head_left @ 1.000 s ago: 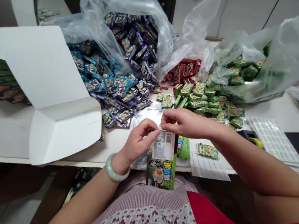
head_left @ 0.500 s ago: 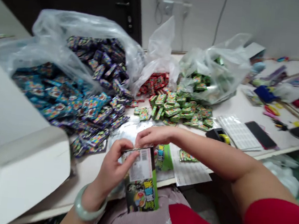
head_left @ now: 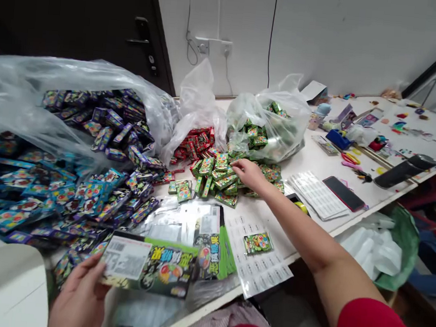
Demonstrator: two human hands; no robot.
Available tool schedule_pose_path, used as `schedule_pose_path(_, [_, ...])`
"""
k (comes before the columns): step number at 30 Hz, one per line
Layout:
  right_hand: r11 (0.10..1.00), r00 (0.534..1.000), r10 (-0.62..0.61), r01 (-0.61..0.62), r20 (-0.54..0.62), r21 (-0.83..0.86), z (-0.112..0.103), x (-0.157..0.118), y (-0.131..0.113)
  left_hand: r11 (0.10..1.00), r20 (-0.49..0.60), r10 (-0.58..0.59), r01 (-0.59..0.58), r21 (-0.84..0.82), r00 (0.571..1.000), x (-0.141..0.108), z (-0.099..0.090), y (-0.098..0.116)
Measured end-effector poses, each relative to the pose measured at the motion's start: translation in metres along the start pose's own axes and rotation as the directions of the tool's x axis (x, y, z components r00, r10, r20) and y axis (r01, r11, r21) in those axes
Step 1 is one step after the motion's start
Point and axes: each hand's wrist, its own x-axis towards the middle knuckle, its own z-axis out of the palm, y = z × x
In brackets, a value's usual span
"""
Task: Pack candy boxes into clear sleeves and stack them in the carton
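My left hand (head_left: 82, 294) grips one end of a flat black-and-green candy pouch (head_left: 151, 264), its white barcode label facing up. Over the pile of small green candy boxes (head_left: 217, 173) reaches my right hand (head_left: 251, 175), fingers loosely extended and their tips at the boxes; no box is visibly in its grasp. Several matching pouches (head_left: 213, 244) lie stacked on clear plastic in front of me. A single green candy packet (head_left: 258, 242) rests on a sheet of printed labels (head_left: 265, 274) beside them.
Plastic bags spill purple boxes (head_left: 117, 129), blue packets (head_left: 29, 182) and red boxes (head_left: 197, 144) across the table. Label sheets (head_left: 316, 195), a phone (head_left: 343, 193), a tape dispenser (head_left: 299, 205) and a black bottle (head_left: 406, 171) lie rightward. A white carton flap (head_left: 5, 277) stands at the near left.
My right hand has left the pouch's top and moved forward to the green boxes. My left hand has swung the pouch left and turned it sideways. The view has shifted right.
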Motion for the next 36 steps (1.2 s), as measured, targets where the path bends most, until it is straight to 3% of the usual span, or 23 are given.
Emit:
schedule_pose_path(3, [0.998, 0.999, -0.029, 0.031, 0.030, -0.047, 0.010, 0.030, -0.007, 0.970, 0.032, -0.202, 0.204, -0.133, 0.979, -0.009, 0.001, -0.011])
schedule_pose_path(6, [0.996, 0.997, 0.012, -0.005, 0.075, -0.090, 0.020, 0.056, -0.015, 0.957, 0.103, -0.282, 0.287, -0.037, 0.954, -0.018, -0.009, -0.016])
schedule_pose_path(9, [0.993, 0.993, 0.078, -0.068, 0.094, -0.098, 0.024, 0.070, -0.014, 0.967, 0.164, -0.247, 0.233, 0.099, 0.955, -0.023, -0.019, -0.019])
schedule_pose_path(13, [0.994, 0.993, 0.110, -0.110, 0.048, -0.009, 0.019, 0.074, -0.007, 0.976, 0.271, -0.189, 0.150, 0.159, 0.944, -0.024, -0.025, -0.025])
schedule_pose_path(16, [0.986, 0.994, 0.110, -0.112, 0.025, 0.124, 0.009, 0.066, -0.006, 0.962, 0.339, -0.069, -0.028, 0.273, 0.938, -0.021, -0.030, -0.028])
schedule_pose_path(19, [0.959, 0.994, 0.084, -0.098, 0.065, 0.264, 0.004, 0.044, -0.015, 0.836, 0.312, 0.116, -0.262, 0.483, 0.943, -0.019, -0.034, -0.021])
schedule_pose_path(21, [0.922, 0.989, 0.038, -0.089, 0.140, 0.376, 0.009, 0.023, -0.027, 0.706, 0.376, 0.286, -0.459, 0.540, 0.881, -0.021, -0.027, -0.010])
schedule_pose_path(22, [0.889, 0.981, 0.009, -0.096, 0.193, 0.448, 0.013, 0.011, -0.034, 0.640, 0.460, 0.353, -0.569, 0.516, 0.815, -0.023, -0.020, -0.004])
schedule_pose_path(23, [0.847, 0.967, -0.024, -0.114, 0.252, 0.519, 0.018, -0.001, -0.041, 0.562, 0.578, 0.396, -0.686, 0.461, 0.713, -0.025, -0.011, 0.000])
schedule_pose_path(24, [0.801, 0.950, -0.059, -0.138, 0.307, 0.582, 0.024, -0.013, -0.047, 0.487, 0.687, 0.379, -0.765, 0.422, 0.620, -0.027, -0.001, 0.004])
schedule_pose_path(26, [0.725, 0.919, -0.115, -0.182, 0.377, 0.665, 0.033, -0.034, -0.057, 0.384, 0.792, 0.303, -0.829, 0.407, 0.530, -0.029, 0.018, 0.007])
schedule_pose_path(29, [0.677, 0.920, -0.137, -0.183, 0.367, 0.712, 0.037, -0.060, -0.063, 0.356, 0.821, 0.274, -0.846, 0.398, 0.501, -0.030, 0.029, 0.008])
schedule_pose_path(33, [0.635, 0.969, -0.071, -0.141, 0.238, 0.759, 0.031, -0.085, -0.067, 0.394, 0.733, 0.409, -0.830, 0.396, 0.544, -0.029, 0.015, 0.015])
schedule_pose_path(36, [0.675, 0.986, -0.097, -0.038, 0.139, 0.737, 0.031, -0.095, -0.077, 0.383, 0.715, 0.442, -0.835, 0.395, 0.541, -0.027, 0.005, 0.022])
